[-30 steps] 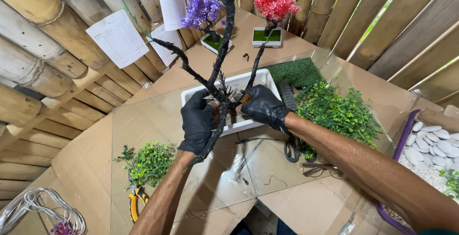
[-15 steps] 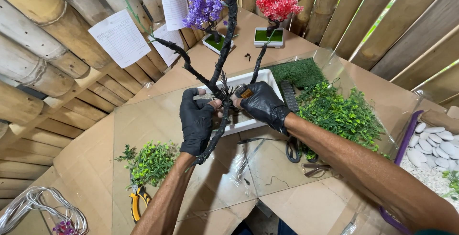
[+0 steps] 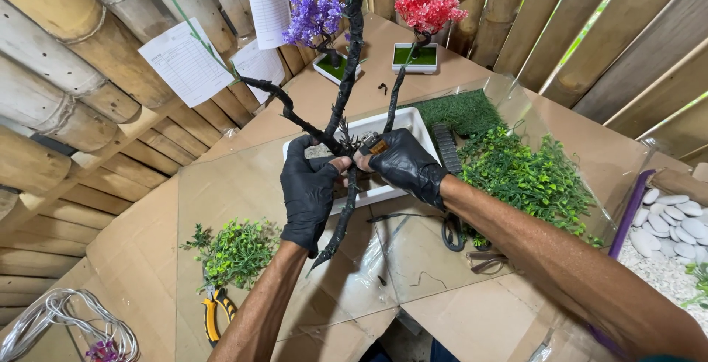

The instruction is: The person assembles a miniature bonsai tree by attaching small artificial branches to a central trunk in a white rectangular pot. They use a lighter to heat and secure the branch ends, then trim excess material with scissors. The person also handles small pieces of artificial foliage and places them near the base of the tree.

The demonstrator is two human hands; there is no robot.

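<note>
Gripping a knobbly black-wrapped branch (image 3: pixel 346 111), both glossy-gloved hands.

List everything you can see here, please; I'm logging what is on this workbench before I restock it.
Black wrapped branch frame: one, black, held upright at centre.
White tray: one, white, behind the hands.
Purple flower tree: one, purple, far centre, in a small pot.
Red flower tree: one, red, far right of centre.
Grass mat: one, dark green, right of tray.
Leafy sprigs: one heap, green, right.
Small leafy bunch: one, green, near left.
Pliers: one, yellow-handled, near left.
Wire coil: one, pale, bottom left.
White pebbles: many, right edge.
Paper sheets: several, white, on bamboo wall.
Left hand: black glove, gripping the frame.
Right hand: black glove, at the frame's fork.
</note>
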